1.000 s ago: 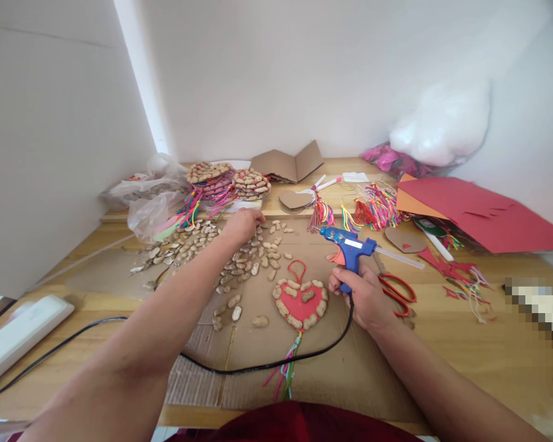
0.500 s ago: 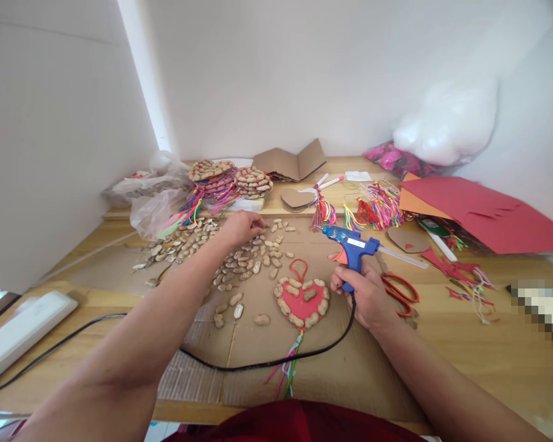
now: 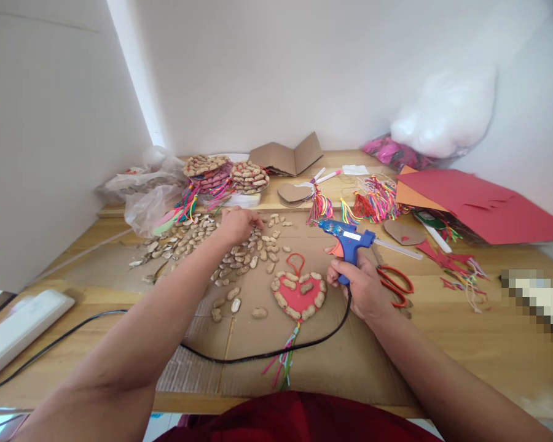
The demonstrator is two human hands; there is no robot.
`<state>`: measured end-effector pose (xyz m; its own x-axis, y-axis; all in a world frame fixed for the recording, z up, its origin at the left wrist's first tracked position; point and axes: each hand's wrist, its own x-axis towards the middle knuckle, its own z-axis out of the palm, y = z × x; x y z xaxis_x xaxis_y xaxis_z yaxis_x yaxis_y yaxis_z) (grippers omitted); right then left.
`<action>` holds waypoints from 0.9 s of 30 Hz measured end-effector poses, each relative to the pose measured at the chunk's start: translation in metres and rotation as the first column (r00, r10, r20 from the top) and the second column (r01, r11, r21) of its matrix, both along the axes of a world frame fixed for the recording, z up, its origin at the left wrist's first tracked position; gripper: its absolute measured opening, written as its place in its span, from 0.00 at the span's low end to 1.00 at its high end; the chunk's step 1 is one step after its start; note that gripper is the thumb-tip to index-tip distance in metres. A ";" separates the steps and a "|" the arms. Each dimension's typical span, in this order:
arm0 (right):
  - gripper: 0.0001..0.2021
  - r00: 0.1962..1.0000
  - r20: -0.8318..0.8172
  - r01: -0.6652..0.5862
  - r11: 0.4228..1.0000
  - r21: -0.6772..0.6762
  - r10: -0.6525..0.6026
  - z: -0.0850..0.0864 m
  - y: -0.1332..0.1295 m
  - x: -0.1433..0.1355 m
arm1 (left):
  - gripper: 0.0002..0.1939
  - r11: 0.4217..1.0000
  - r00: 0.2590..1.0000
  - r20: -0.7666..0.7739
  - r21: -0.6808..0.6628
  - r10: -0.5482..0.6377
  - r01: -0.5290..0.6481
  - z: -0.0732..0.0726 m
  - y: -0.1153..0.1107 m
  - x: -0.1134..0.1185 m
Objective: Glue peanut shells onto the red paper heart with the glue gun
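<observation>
My right hand (image 3: 362, 285) is wrapped round the handle of a blue hot glue gun (image 3: 348, 240), whose nozzle points left. My left hand (image 3: 240, 224) reaches into a pile of unshelled peanuts (image 3: 242, 255); its fingers are bent together, and anything between them is hidden. Between my hands lies a red heart (image 3: 299, 299) with peanuts round its edge and a few inside. A red cord loop (image 3: 295, 264) tops the heart, and a colourful tassel (image 3: 286, 362) hangs from its lower tip. The gun's black cord (image 3: 258, 358) runs left below the heart.
Finished peanut ornaments (image 3: 249, 178) and a plastic bag (image 3: 150, 205) stand at the back left. Red-handled scissors (image 3: 396, 285) lie right of my right hand. Tassels (image 3: 378, 199), a cardboard heart (image 3: 403, 232) and red sheets (image 3: 488, 202) lie further right. A white power strip (image 3: 25, 334) sits at left.
The whole view has shifted slightly. My left hand stays over the peanut pile, its fingers a little lower among the peanuts. My right hand still holds the glue gun.
</observation>
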<state>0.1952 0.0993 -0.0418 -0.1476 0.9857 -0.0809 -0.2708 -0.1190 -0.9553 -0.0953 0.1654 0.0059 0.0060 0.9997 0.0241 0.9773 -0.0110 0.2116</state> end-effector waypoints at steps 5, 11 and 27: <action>0.11 1.000 -0.026 -0.012 1.000 0.010 0.012 0.000 0.001 0.000 | 0.18 0.998 0.998 0.001 0.014 0.068 -0.068 0.003 -0.007 -0.003; 0.12 1.000 -0.021 0.005 1.000 -0.007 -0.005 0.002 0.001 -0.003 | 0.12 0.989 0.988 -0.040 0.002 0.147 -0.148 -0.001 -0.007 0.003; 0.12 1.000 0.027 -0.003 1.000 -0.005 0.003 0.012 -0.002 -0.004 | 0.10 0.999 0.999 -0.037 0.009 0.038 -0.037 0.001 -0.008 0.010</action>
